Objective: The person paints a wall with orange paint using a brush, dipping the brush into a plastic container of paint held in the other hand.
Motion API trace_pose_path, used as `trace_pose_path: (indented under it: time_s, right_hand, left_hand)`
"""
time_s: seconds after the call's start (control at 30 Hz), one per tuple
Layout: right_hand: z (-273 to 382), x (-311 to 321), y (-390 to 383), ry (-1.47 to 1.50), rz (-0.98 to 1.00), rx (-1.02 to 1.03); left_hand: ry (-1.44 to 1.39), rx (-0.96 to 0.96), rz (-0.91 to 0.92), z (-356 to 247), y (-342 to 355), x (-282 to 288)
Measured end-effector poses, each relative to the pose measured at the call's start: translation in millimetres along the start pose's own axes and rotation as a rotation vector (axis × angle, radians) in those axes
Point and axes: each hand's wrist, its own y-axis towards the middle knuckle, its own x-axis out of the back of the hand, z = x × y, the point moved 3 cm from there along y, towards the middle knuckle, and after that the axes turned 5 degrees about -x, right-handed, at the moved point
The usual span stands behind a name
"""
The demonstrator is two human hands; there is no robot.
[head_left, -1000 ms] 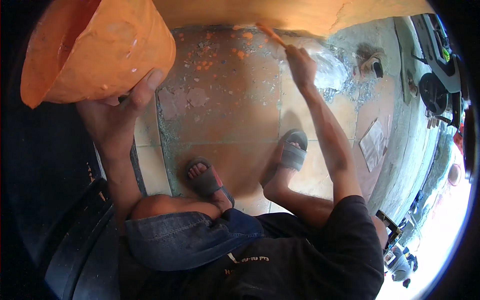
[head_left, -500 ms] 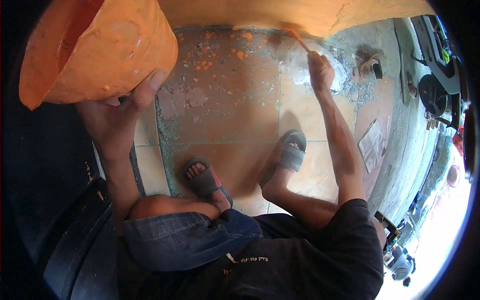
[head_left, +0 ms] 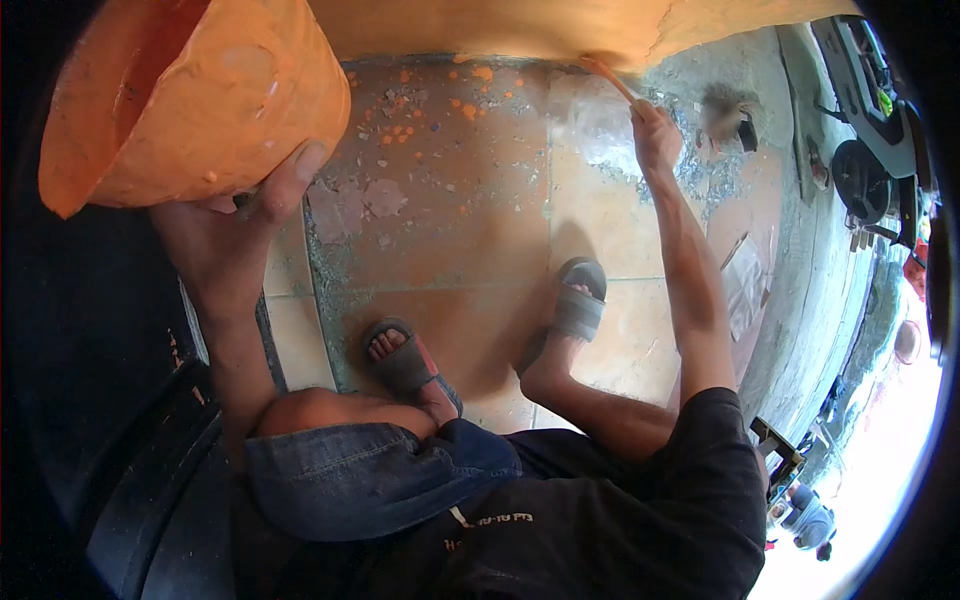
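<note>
My left hand is closed on the rim of an orange paint bucket, its thumb pressed against the outer side. The bucket is tilted, its reddish-orange inside partly showing at the left. Stretched far ahead, my right hand grips the orange handle of a paintbrush. The brush end meets the bottom of the orange wall, where the wall joins the floor; its bristles are blurred and hard to make out.
Orange paint drops and flakes dot the tiled floor. Clear plastic lies under the brush, a pale flat sheet farther right. My sandalled feet stand on the tiles. Dark furniture is at left, a parked motorbike at right.
My right hand and the brush have shifted slightly to the right along the wall's foot. The left hand still holds the bucket in nearly the same place.
</note>
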Motion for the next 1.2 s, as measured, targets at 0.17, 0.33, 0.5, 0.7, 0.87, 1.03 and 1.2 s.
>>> trace_pose_path:
  time_s: [0.17,0.33,0.5,0.7,0.87,1.03,1.2]
  right_hand:
    - [25.2,23.6,-12.2,0.135,-0.004,0.049]
    - [91.1,1.6,-36.7,0.575,-0.009,0.163]
    - [187.9,-22.0,-80.2,0.639,0.189,-0.147]
    - [246.6,-47.9,-104.9,0.727,0.282,-0.204]
    - [273.5,-51.1,-103.6,0.638,0.251,-0.160]
    - [302.4,-61.4,-82.7,0.590,0.435,-0.149]
    - [333.2,-78.3,-72.9,0.611,0.429,-0.132]
  left_hand:
    - [-0.021,0.024,0.022,2.0,1.1,-0.5]
    - [-0.082,0.010,-0.008,-4.5,3.2,-0.8]
    - [-0.078,-0.009,-0.026,-15.9,-3.5,14.7]
    - [0.047,0.042,-0.038,-22.0,-15.3,40.4]
    - [0.030,0.074,-0.121,-24.1,-22.9,57.5]
    - [0.034,0.039,-0.145,-28.8,-29.2,71.3]
    - [0.093,0.107,-0.174,-27.9,-33.9,79.7]
